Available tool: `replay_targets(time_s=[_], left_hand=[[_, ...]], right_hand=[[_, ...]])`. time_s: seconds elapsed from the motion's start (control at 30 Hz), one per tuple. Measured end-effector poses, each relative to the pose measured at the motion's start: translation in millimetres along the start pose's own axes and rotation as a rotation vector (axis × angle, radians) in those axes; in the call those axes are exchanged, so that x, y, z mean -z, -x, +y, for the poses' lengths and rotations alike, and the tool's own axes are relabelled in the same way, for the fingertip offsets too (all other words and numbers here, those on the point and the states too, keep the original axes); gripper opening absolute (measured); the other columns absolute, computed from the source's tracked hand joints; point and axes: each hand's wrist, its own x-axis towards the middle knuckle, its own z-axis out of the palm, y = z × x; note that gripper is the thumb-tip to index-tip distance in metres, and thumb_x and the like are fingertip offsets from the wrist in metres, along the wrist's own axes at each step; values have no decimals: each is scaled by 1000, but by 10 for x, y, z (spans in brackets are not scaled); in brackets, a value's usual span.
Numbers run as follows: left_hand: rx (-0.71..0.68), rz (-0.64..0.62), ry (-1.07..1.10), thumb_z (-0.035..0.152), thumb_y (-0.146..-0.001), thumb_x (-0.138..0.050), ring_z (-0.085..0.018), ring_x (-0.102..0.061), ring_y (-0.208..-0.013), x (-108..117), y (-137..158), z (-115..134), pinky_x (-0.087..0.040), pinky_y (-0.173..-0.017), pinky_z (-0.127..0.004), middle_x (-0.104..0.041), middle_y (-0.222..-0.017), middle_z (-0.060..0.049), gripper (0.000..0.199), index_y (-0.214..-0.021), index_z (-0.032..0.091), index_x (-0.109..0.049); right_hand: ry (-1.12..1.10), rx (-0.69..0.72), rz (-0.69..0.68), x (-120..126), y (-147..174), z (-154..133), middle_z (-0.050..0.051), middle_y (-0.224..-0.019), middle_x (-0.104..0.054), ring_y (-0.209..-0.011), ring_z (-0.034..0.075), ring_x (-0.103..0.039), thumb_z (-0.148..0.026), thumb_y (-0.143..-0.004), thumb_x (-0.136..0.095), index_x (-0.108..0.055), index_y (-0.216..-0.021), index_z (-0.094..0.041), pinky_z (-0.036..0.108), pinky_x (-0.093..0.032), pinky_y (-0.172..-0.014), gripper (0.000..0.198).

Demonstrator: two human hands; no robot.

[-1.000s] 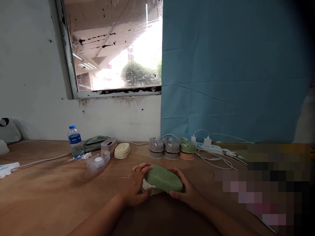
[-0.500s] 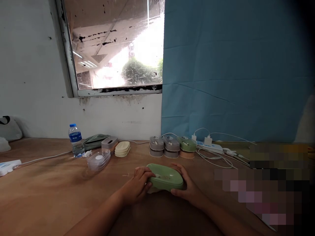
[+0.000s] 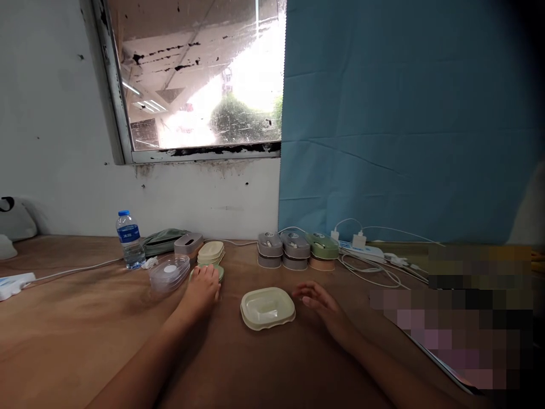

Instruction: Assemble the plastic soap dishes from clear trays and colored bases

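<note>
My left hand [image 3: 204, 287] reaches to the back left, its fingers over a green lunch-box lid [image 3: 220, 274] that it largely covers. Right behind that lid stands a stack of cream lids [image 3: 210, 251]. On the table in front of me lies a cream, shallow plastic piece [image 3: 268, 309] with rounded corners, like an inner lid. Just to its right hovers my right hand [image 3: 321, 309], fingers apart and holding nothing.
Along the back stand two grey lunch boxes [image 3: 269, 250] and a green-topped one [image 3: 322, 251]. Left are a clear plastic container [image 3: 169, 272], a grey box [image 3: 188, 244] and a water bottle [image 3: 130, 240]. A power strip [image 3: 361, 251] with white cables lies at the back right.
The left hand has carried the green lid from the middle to the back left, beside the cream stack. The cream piece now shows uncovered. The right hand has let go of the green lid.
</note>
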Motion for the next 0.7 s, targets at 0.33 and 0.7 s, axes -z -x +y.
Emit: replay_targets(time_s=[0.33,0.7], left_hand=[[158,-228,31,18,-76,-42,-26,-52,-89,-114,0,-219,-36,-72,-35,-57,-94,-13,17,-89,13,-52],[197,-329,73,24,-72,-47,-25,-52,-92,-200,-8,-341,-38,-75,-33,-56,-97,-11,18,-88,15,-51]], right_hand=[[379,172,-96,-50,7,-44,4,-86,-59,-86,22,-54,-31,-77,-52,-60,-78,-22,35,-41,-82,12],[545,254,-223,-137,86,-101,4,-97,-54,-95,19,-51,-18,-74,-50,-59,-81,-22,31,-40,-86,12]])
